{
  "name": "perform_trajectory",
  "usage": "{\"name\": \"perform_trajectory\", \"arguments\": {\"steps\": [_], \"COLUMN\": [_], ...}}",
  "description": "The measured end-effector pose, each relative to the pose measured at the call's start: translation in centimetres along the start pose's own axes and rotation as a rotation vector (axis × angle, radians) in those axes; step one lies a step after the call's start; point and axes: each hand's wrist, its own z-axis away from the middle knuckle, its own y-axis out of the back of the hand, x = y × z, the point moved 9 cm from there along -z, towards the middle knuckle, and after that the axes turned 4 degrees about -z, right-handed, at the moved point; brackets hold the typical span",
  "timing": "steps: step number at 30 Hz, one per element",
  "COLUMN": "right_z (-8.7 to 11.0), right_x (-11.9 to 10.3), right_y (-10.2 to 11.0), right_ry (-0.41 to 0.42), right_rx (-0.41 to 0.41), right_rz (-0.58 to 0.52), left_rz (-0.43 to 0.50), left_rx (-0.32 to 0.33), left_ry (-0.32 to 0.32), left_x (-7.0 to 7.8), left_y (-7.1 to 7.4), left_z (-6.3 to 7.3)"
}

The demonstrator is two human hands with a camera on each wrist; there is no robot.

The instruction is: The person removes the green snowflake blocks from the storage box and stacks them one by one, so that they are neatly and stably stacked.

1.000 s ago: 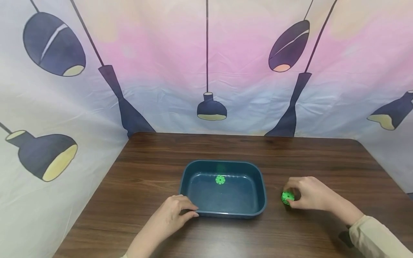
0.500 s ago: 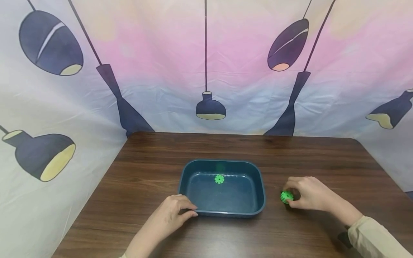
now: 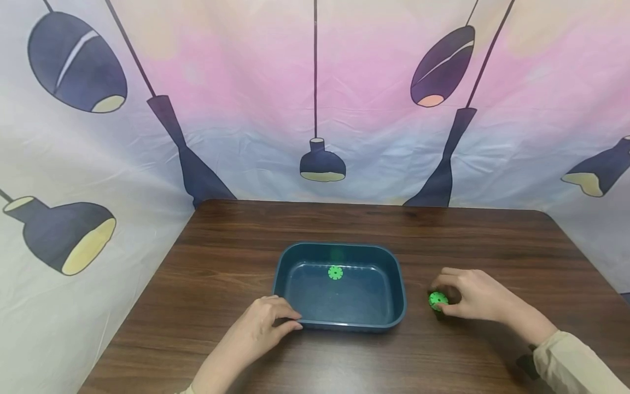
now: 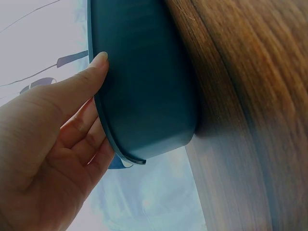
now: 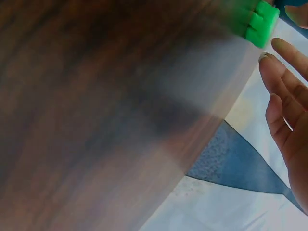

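A dark teal rectangular tray (image 3: 339, 326) stands on the table. At its near left corner, my left hand (image 3: 261, 328) pinches the rim; the left wrist view shows the thumb (image 4: 99, 65) outside the tray wall and the other fingers behind the rim. Inside the tray, a green notched plastic disc (image 3: 336, 272) lies toward the back. Right of the tray, my right hand (image 3: 472, 295) holds a short stack of similar green discs (image 3: 437, 301) between thumb and fingers, low at the tabletop. In the right wrist view that stack (image 5: 262, 25) is partly cut off by blur.
The brown wood-grain table (image 3: 236, 241) reaches back to a hanging cloth (image 3: 266, 164) printed with dark lamps. Cloth also closes off the left and right sides. A dark shape (image 3: 528, 365) shows under the right sleeve (image 3: 576, 358).
Both hands keep their places on the tray rim and the green discs. Only a slight shift of the head view shows.
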Motion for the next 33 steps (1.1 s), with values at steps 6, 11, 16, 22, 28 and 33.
{"name": "perform_trajectory", "arguments": {"steps": [6, 11, 16, 22, 28, 33], "right_z": [-0.6, -1.5, -2.9, -5.8, -9.2, -12.0], "right_x": [-0.2, -0.7, -1.1, -2.7, -4.8, -6.3], "right_y": [1.5, 2.6, 3.3, 4.9, 5.7, 5.2], "right_ry": [0.016, 0.051, 0.046, 0.091, 0.129, 0.139], "right_rx": [0.037, 0.082, 0.097, 0.095, 0.049, -0.016], "right_rz": [0.019, 0.003, -0.031, -0.047, -0.059, -0.097], "left_rz": [-0.005, -0.013, -0.009, -0.002, -0.012, -0.012], "left_rx": [0.010, 0.013, -0.004, -0.019, -0.007, -0.019], "left_ry": [-0.002, -0.006, -0.021, -0.008, -0.013, 0.000], "left_x": [-0.1, 0.0, 0.3, 0.3, 0.3, 0.2], "left_y": [0.1, 0.2, 0.2, 0.0, 0.2, 0.1], "left_z": [0.1, 0.1, 0.0, -0.1, 0.1, 0.0]}}
